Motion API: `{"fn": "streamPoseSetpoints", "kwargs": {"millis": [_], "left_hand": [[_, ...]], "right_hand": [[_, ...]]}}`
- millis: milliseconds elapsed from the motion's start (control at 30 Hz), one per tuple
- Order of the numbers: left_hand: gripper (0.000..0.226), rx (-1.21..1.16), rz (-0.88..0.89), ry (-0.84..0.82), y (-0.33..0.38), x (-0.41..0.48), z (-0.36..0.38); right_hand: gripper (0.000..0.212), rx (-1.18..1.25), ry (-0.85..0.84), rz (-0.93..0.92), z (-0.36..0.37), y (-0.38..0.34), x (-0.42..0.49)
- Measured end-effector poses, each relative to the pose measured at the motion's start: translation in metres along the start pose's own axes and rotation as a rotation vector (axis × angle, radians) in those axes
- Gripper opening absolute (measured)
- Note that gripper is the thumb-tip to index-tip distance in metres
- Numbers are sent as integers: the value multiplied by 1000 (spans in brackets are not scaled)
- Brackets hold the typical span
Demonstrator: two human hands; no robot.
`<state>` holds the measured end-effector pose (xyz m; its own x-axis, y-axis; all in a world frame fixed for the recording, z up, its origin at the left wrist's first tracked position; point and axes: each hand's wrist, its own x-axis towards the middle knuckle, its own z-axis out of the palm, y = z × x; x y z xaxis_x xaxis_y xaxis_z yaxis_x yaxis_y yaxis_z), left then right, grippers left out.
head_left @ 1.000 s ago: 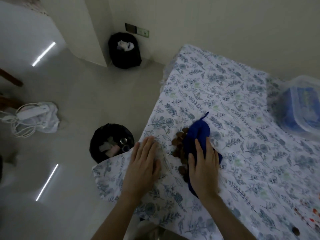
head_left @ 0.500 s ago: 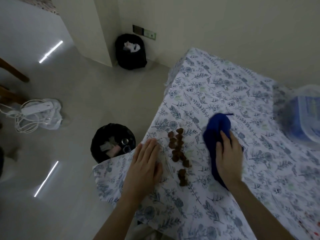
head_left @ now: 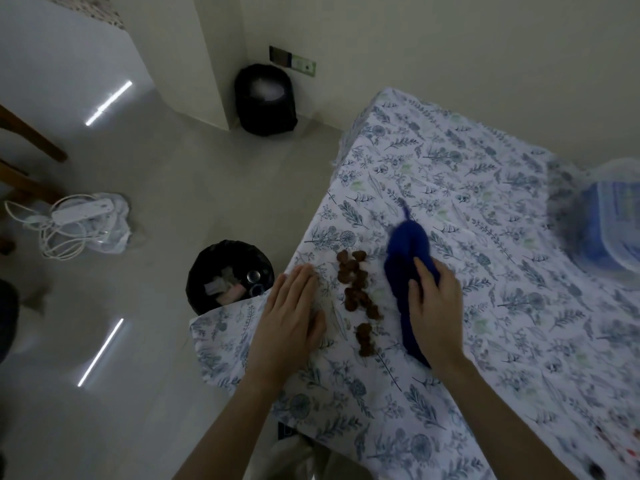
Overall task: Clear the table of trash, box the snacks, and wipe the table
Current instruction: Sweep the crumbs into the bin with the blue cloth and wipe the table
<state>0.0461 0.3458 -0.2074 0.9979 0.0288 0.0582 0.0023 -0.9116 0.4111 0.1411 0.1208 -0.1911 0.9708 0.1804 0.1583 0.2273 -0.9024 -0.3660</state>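
A blue cloth [head_left: 407, 258] lies bunched on the floral tablecloth [head_left: 485, 306]. My right hand [head_left: 434, 299] presses flat on top of the cloth, fingers straight. Just left of the cloth is a line of brown crumbs [head_left: 356, 292] near the table's left edge. My left hand [head_left: 292, 311] rests flat on the tablecloth at that edge, left of the crumbs. A black trash bin [head_left: 230, 275] with wrappers and cans stands on the floor right below the edge. A clear lidded plastic box [head_left: 613, 220] with blue contents sits at the far right.
A second black bin [head_left: 265, 98] stands in the corner by the wall. A white power strip with cable [head_left: 79, 213] lies on a plastic bag on the floor at left. Wooden chair legs [head_left: 31, 140] show at the far left. Red specks [head_left: 623, 452] mark the cloth at bottom right.
My right hand drew the blue cloth to the right off the crumbs, then came back left toward them. My left hand stayed flat at the table edge.
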Motion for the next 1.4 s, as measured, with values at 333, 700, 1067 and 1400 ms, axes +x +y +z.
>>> {"fn": "streamPoseSetpoints", "kwargs": {"millis": [333, 700, 1067, 1400], "left_hand": [[52, 18, 31, -4, 1, -3, -1], [51, 27, 39, 10, 0, 0, -1], [51, 3, -25, 32, -2, 2, -1], [53, -11, -88, 39, -2, 1, 1]], "right_hand": [[63, -65, -72, 292, -44, 29, -143], [85, -158, -244, -30, -47, 18, -164], [93, -152, -159, 218, 2, -59, -113], [84, -131, -84, 175, 21, -61, -67]]}}
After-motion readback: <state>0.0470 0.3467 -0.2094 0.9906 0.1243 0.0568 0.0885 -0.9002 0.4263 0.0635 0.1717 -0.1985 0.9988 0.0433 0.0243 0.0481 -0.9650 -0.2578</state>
